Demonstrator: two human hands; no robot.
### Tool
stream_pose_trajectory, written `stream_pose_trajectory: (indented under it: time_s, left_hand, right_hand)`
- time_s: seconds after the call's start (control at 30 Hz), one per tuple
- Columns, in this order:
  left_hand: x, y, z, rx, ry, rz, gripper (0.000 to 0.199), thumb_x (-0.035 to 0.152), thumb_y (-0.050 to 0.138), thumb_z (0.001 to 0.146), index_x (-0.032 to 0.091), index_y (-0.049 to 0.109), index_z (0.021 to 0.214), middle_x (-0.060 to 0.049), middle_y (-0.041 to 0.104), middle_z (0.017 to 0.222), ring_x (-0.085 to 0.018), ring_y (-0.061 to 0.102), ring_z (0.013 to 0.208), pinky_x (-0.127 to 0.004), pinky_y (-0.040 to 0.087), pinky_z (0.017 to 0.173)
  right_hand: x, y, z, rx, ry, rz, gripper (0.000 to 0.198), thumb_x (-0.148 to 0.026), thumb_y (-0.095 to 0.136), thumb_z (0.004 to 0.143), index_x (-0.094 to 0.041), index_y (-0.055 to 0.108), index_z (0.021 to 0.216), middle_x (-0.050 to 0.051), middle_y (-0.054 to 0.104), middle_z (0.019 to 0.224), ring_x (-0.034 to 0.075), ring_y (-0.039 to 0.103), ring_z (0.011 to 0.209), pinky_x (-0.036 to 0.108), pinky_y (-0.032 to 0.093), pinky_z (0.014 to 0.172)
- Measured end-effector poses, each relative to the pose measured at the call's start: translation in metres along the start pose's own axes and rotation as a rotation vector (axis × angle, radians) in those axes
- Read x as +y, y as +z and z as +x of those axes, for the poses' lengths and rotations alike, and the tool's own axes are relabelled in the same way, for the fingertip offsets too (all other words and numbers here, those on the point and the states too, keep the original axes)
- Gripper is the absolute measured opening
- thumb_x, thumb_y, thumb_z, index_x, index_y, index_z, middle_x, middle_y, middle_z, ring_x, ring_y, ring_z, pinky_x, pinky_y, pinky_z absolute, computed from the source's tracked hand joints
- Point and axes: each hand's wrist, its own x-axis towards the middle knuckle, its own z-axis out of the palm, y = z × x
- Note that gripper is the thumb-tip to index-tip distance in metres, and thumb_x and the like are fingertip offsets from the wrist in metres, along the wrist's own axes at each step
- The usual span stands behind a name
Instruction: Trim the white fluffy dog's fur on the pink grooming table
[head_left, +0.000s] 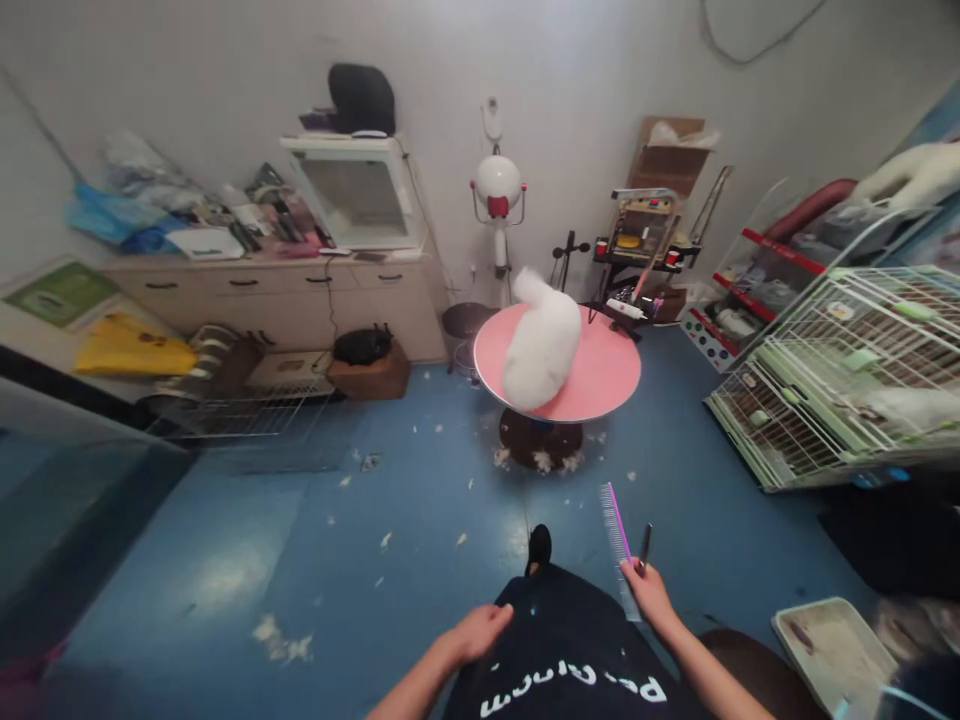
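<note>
My right hand is closed around a comb with a pink-purple spine and long metal teeth. A slim dark tool, perhaps scissors, juts up from the same hand; its kind is unclear. My left hand has its fingers curled together at the edge of the black apron with white lettering; whether it pinches anything is hidden. Ahead of both hands, apart from them, a fluffy white animal sits on a round pink table, its tail up.
White fur tufts lie scattered on the blue floor. Wire cages and a shelf rack stand at right, a shallow tray below them. A tool cart and a white dryer are behind the table; cabinets line the left wall.
</note>
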Motion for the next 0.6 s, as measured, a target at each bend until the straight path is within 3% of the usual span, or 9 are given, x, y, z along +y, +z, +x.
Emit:
stream_pose_trajectory:
  time_s: [0.1, 0.2, 0.37, 0.5, 0.6]
  left_hand:
    - [0.025, -0.041, 0.043, 0.281, -0.076, -0.276, 0.033, 0.031, 0.069, 0.069, 0.017, 0.049, 0.046, -0.002, 0.055, 0.056, -0.022, 0.059, 0.082, -0.028, 0.044, 0.076]
    - [0.079, -0.063, 0.109, 0.338, -0.089, -0.422, 0.020, 0.027, 0.061, 0.076, 0.016, 0.060, 0.059, -0.005, 0.064, 0.068, -0.020, 0.061, 0.085, -0.026, 0.045, 0.076]
    - [0.175, -0.061, 0.210, 0.193, -0.101, -0.743, 0.019, 0.021, 0.046, 0.090, 0.017, 0.064, 0.090, -0.010, 0.070, 0.103, -0.014, 0.067, 0.089, -0.024, 0.051, 0.079]
    - [0.229, -0.052, 0.262, 0.000, -0.098, -0.940, 0.016, 0.017, 0.047, 0.090, 0.017, 0.063, 0.091, -0.011, 0.071, 0.097, -0.016, 0.069, 0.091, -0.027, 0.053, 0.083]
    - [0.249, -0.057, 0.285, -0.093, -0.120, -1.060, 0.019, 0.012, 0.046, 0.089, 0.018, 0.064, 0.091, -0.009, 0.070, 0.085, -0.017, 0.069, 0.088, -0.028, 0.054, 0.080]
  right_hand:
    - [-0.021, 0.013, 0.041, -0.048, 0.013, -0.022, 0.040, -0.062, 0.050, 0.049, -0.022, 0.049, 0.050, -0.001, 0.046, 0.050, 0.016, 0.043, 0.056, 0.030, 0.039, 0.059]
    - [-0.044, 0.028, 0.075, -0.065, -0.006, -0.027, 0.040, -0.062, 0.051, 0.051, -0.022, 0.048, 0.051, -0.002, 0.046, 0.050, 0.016, 0.044, 0.056, 0.029, 0.039, 0.059]
    - [-0.069, 0.036, 0.106, -0.013, -0.020, -0.019, 0.040, -0.062, 0.050, 0.055, -0.022, 0.046, 0.051, -0.002, 0.045, 0.050, 0.015, 0.043, 0.055, 0.028, 0.038, 0.058]
    - [-0.069, 0.039, 0.099, 0.137, 0.030, -0.013, 0.042, -0.063, 0.051, 0.055, -0.021, 0.051, 0.051, 0.000, 0.052, 0.050, 0.018, 0.048, 0.057, 0.029, 0.040, 0.060]
    - [-0.064, 0.046, 0.081, 0.262, 0.095, 0.018, 0.046, -0.067, 0.053, 0.054, -0.020, 0.057, 0.053, 0.004, 0.062, 0.056, 0.022, 0.056, 0.062, 0.031, 0.046, 0.065]
